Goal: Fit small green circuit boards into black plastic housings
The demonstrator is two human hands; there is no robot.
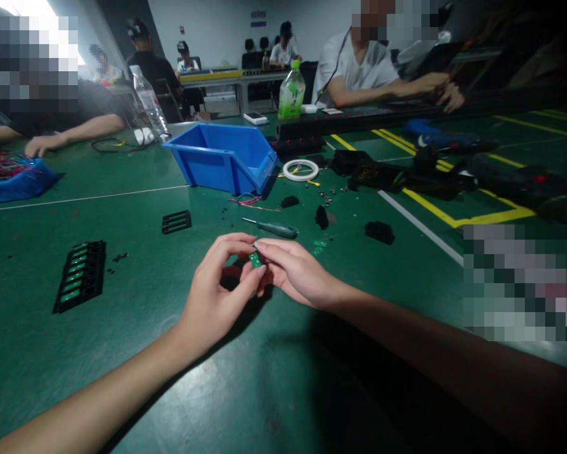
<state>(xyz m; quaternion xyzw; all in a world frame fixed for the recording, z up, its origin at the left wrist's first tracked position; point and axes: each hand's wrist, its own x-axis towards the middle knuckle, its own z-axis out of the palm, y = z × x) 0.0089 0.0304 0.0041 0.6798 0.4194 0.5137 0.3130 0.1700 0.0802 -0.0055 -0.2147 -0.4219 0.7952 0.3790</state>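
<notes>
A small green circuit board [255, 259] is pinched between the fingertips of my left hand [221, 277], just above the green table. The fingers of my right hand [295, 268] close around the board's far side and touch a small dark part at its top edge. Just beyond the hands lies a screwdriver [277, 229] with a dark green handle. A black tray [81, 276] holding several green boards is on the left, and a slotted black frame [176, 221] lies between it and the hands. More small green boards [319, 246] rest right of my fingers.
Behind the screwdriver stands a blue bin [221, 161], with a white ring [301, 170] beside it. Black parts [379, 232] and tiny screws lie to the right. Two bottles [291, 93] stand farther back. People sit across the table, one with forearms over its far edge.
</notes>
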